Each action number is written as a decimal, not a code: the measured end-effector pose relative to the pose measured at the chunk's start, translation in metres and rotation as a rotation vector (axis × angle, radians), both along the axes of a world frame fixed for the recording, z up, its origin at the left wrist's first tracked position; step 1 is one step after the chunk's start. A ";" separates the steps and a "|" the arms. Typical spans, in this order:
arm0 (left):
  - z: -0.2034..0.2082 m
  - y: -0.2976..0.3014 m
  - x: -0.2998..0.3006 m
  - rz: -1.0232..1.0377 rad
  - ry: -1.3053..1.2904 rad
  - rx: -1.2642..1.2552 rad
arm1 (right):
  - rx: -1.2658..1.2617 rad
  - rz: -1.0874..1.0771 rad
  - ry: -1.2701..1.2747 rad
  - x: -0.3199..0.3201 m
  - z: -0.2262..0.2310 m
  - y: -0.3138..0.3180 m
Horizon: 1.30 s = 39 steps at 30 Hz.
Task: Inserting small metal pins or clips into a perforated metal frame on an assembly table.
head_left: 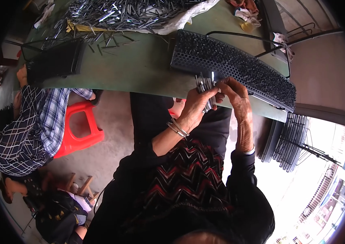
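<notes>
My left hand (194, 106) is closed around a bundle of short, thin, dark and silvery strips (205, 84), their ends sticking up past the thumb. My right hand (236, 94) meets it at the bundle's right side, thumb and fingers pinched together; what lies between those fingertips is too small to make out. Just beyond both hands lies a long black perforated rack (192, 61) at a slant on the green table (140, 75). Many dark pieces stand in its holes, while the holes at its near left part show bare.
A large heap of similar dark strips (119, 14) lies on white sheeting (188, 14) at the table's far side, with loose ones scattered. Another black rack (56, 61) is at the left, near people in checked clothes. A red stool (83, 130) and stacked dark racks (290, 142) flank me.
</notes>
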<state>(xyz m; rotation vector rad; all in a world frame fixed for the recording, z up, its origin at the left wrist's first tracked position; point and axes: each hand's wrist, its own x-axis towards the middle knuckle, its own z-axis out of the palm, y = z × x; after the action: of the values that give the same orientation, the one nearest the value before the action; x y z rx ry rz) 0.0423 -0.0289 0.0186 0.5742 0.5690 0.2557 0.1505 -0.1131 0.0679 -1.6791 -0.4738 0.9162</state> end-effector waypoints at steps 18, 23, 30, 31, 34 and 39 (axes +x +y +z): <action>0.003 0.000 0.021 0.024 0.064 -0.157 | -0.043 -0.146 -0.675 0.041 0.011 -0.015; 0.001 -0.004 0.025 -0.005 0.097 -0.212 | 0.061 -0.285 -0.812 0.051 -0.010 0.004; 0.002 -0.009 0.021 -0.030 0.072 -0.221 | -0.008 -0.253 -0.968 0.059 -0.022 0.008; 0.001 -0.008 0.020 -0.037 0.102 -0.219 | -0.007 -0.252 -0.969 0.058 -0.023 0.009; 0.000 -0.004 0.018 -0.056 0.127 -0.198 | -0.003 -0.267 -0.973 0.059 -0.029 0.009; 0.000 -0.005 0.016 -0.058 0.071 -0.168 | -0.008 -0.213 -1.036 0.056 -0.031 0.008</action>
<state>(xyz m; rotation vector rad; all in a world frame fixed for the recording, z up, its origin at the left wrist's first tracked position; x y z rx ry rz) 0.0582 -0.0334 0.0187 0.4379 0.6347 0.1316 0.2069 -0.1047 0.0373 -2.0785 -0.9359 -0.1806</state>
